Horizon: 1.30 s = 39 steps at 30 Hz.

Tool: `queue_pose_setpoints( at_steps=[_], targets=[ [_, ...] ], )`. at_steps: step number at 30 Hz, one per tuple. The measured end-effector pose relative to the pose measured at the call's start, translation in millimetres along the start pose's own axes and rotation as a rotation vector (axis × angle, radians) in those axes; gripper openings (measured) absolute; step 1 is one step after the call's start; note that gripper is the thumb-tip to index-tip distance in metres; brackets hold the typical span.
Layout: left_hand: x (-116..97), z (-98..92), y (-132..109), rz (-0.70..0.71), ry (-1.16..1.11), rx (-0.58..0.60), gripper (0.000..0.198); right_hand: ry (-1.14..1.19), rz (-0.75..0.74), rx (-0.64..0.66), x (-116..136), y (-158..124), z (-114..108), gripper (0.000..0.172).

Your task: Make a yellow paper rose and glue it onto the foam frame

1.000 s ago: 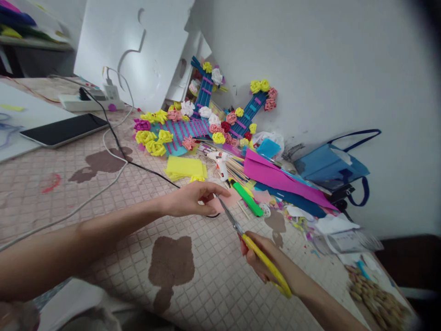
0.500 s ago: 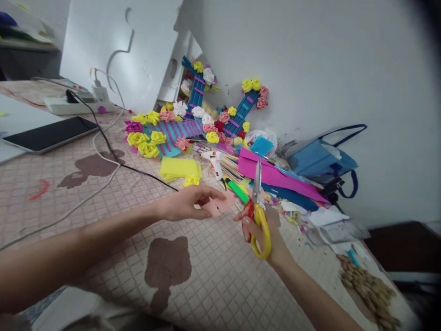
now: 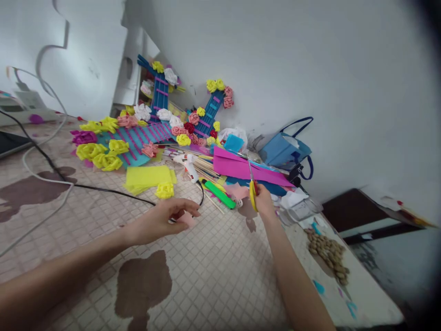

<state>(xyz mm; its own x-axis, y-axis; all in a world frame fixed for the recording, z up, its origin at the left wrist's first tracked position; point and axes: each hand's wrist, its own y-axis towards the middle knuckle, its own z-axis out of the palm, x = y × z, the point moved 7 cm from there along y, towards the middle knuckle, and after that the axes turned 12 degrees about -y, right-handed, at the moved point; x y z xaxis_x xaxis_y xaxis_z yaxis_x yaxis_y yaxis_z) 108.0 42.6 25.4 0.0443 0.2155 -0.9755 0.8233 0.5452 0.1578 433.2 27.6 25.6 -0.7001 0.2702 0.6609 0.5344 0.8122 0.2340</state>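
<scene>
My right hand is closed around the handles of the scissors, raised to the right of the green tool. They have yellow handles with a touch of red on the inner side, and slim silvery blades that point up and away from me, their tips in front of the magenta sheet. I see them nearly edge-on, so I cannot tell whether the blades are parted.

My left hand is low over the counter, fingers and thumb loosely curled with a gap between them. A small, pale pink paper shows at those fingertips, flat and thin, partly hidden; I cannot tell whether I am pinching it or only touching it.

Between my forearms the checked surface runs back toward me in a wide stretch, broken by brown patches to the left. Beyond my left fingers, the black cord, yellow flower and glue gun crowd close. On the far side the room ends at the wall. The counter's right edge slants down toward me, past the heap of peanuts, well apart from my left hand.
</scene>
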Motion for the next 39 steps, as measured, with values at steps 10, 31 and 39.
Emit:
queue_pose_setpoints(
  at_steps=[10,31,39],
  targets=[
    [3,-3.0,1,-0.057,-0.017,-0.020,0.035,-0.342,-0.018,-0.081,-25,6,-7,0.032],
    [9,2.0,1,-0.032,-0.232,-0.117,0.056,0.426,-0.272,0.684,124,-122,72,0.033],
    [12,0.7,3,-0.047,-0.348,-0.166,0.048,0.606,-0.083,0.817,131,-135,101,0.027]
  ],
)
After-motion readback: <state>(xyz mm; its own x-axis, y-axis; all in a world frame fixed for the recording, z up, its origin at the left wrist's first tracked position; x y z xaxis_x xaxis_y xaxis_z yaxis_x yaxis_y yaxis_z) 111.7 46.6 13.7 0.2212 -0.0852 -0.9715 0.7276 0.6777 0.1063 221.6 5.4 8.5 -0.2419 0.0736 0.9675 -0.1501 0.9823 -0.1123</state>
